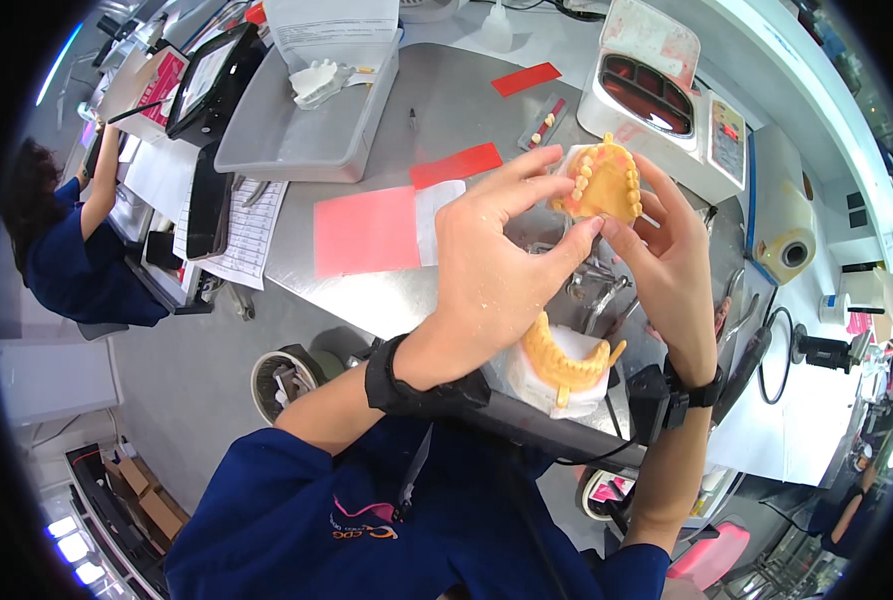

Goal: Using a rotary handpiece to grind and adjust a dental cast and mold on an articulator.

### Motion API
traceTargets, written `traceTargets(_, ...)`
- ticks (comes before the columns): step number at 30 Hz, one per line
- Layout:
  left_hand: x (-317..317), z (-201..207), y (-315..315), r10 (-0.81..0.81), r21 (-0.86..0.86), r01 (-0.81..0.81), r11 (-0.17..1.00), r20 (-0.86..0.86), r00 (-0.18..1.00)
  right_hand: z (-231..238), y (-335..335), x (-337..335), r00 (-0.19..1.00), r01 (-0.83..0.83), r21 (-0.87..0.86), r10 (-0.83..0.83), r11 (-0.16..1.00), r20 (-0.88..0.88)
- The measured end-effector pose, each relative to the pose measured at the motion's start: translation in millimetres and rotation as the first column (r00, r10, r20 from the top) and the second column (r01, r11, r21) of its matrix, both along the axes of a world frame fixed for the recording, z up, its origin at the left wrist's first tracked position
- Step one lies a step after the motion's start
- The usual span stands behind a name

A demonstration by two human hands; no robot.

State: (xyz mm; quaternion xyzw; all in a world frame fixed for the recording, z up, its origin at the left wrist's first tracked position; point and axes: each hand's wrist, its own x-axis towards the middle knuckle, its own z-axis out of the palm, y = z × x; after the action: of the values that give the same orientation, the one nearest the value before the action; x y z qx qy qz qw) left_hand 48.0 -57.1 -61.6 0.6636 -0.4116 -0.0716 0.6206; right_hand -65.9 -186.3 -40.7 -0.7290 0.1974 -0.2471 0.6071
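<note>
Between both hands is a yellow dental model (614,196) of an upper arch, its palate facing me, with pink wax and pale teeth along its left side. My left hand (501,250) grips it from the left, thumb at its lower edge and fingers along the teeth. From the right, my right hand (669,250) holds it with the thumb beside the left one. Below them, at the bench edge, sits a second model, a yellow lower arch (563,362) on a white plaster base. A metal articulator (596,290) lies partly hidden behind my hands.
A pink wax sheet (366,232) and red wax strips (456,165) lie on the metal bench (446,90). A wax heater (656,110) stands at the back right, a plastic bin (301,150) with a white model at the left. Another person (76,230) sits at far left.
</note>
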Motion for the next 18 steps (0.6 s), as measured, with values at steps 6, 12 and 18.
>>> traceTargets(6,-7.0,-0.4,-7.3,0.034,-0.031,-0.042,0.999,-0.208,0.977,2.0,4.1,3.5,0.999,0.041,0.053,-0.04,0.998,-0.019)
traceTargets(12,-10.4,0.0,-8.9,0.054,-0.055,-0.072,0.996,-0.275,0.96,0.9,6.0,1.7,0.998,0.068,0.089,-0.067,0.994,-0.021)
traceTargets(18,-12.1,-3.8,-15.6,0.093,-0.138,-0.132,0.982,-0.26,0.961,3.3,10.5,4.1,0.996,0.088,0.146,-0.086,0.985,-0.02)
